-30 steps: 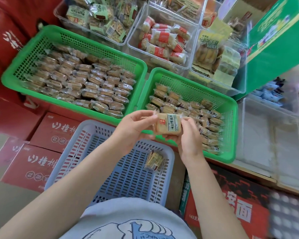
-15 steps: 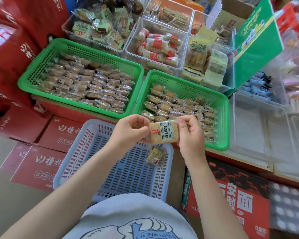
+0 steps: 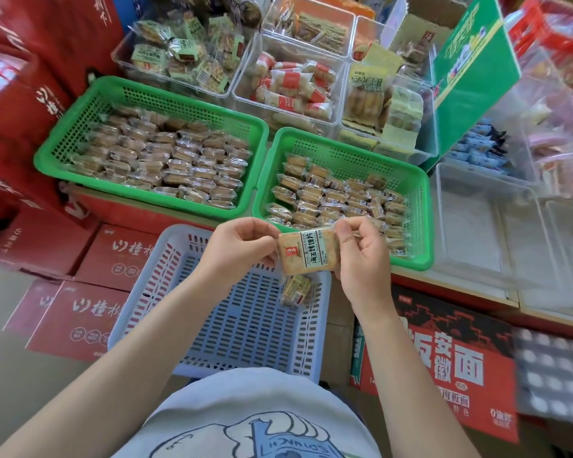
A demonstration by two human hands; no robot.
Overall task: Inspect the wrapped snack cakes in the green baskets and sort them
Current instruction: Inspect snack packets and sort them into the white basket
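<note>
I hold one wrapped snack cake point(image 3: 306, 251) with a white printed label between both hands, above the far right corner of a pale blue basket point(image 3: 186, 292). My left hand point(image 3: 242, 247) pinches its left end and my right hand point(image 3: 361, 256) pinches its right end. One other wrapped cake point(image 3: 296, 290) lies in the blue basket just below. The left green basket point(image 3: 80, 127) holds rows of several wrapped cakes. The right green basket point(image 3: 414, 200) is partly filled with several more.
Clear plastic bins point(image 3: 239, 94) of other packaged snacks stand behind the green baskets. A clear, seemingly unfilled bin point(image 3: 483, 233) sits to the right. Red cartons point(image 3: 113, 256) lie under and left of the blue basket. A green sign board point(image 3: 470, 71) leans at the back right.
The cake has been turned and tilted between my hands, its label now running lengthwise. The camera view has shifted back and down, so the baskets sit higher in the frame.
</note>
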